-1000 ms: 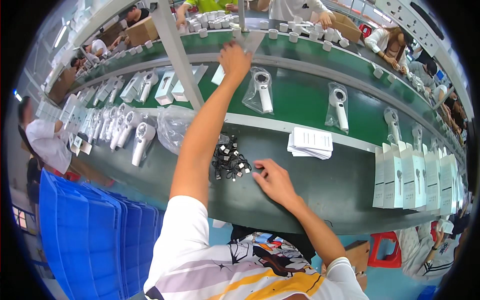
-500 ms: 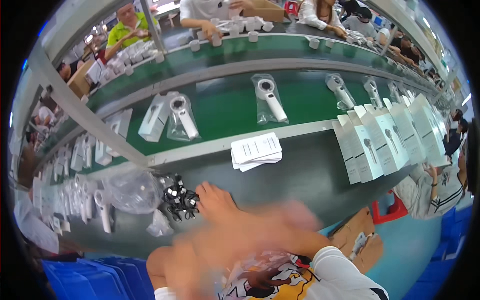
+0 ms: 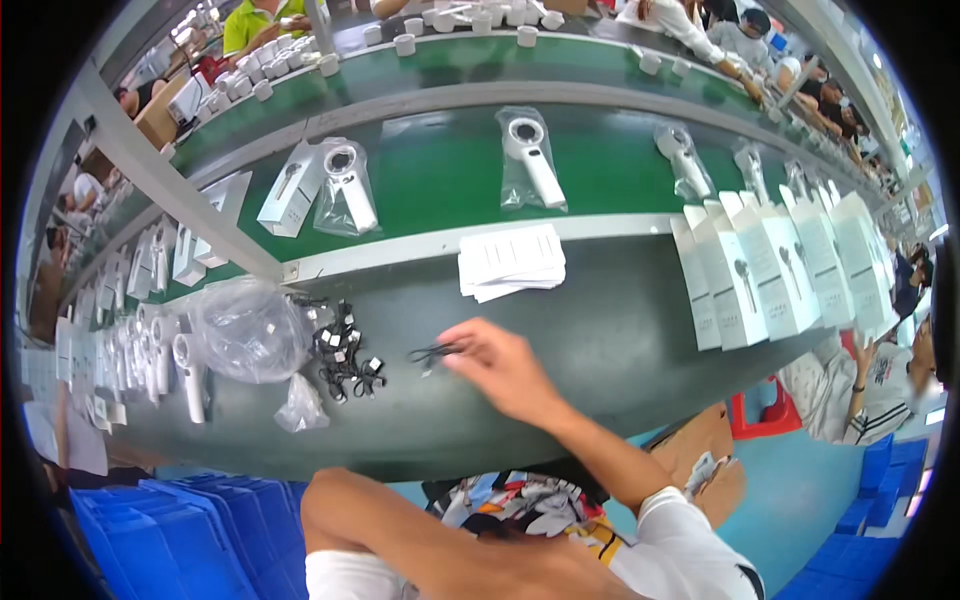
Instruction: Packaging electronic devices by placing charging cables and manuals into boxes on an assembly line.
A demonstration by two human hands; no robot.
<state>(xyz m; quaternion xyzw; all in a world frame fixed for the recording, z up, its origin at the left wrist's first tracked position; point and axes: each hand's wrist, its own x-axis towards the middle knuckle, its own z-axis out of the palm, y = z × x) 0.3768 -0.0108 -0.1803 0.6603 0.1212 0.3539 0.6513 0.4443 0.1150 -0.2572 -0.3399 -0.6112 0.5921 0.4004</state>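
**Right hand (image 3: 500,372) pinching one black cable (image 3: 428,353) over a dark worktable (image 3: 610,320)**

One stack of white leaflets (image 3: 511,262) lies near centre. At least five white cartons (image 3: 730,280) stand at right, and at least five bagged white round-headed devices (image 3: 533,163) line the green belt (image 3: 430,165) from upper centre to upper right. One pile of black cables (image 3: 343,362), too tangled to count, sits left of centre beside two clear plastic bags (image 3: 253,335), one large, one small. The held cable juts leftward from the fingertips, apart from the pile; thumb and fingers are closed together on it. The left hand is out of view, so its grip cannot be told. In the previous frame, the right hand was at the pile's edge.
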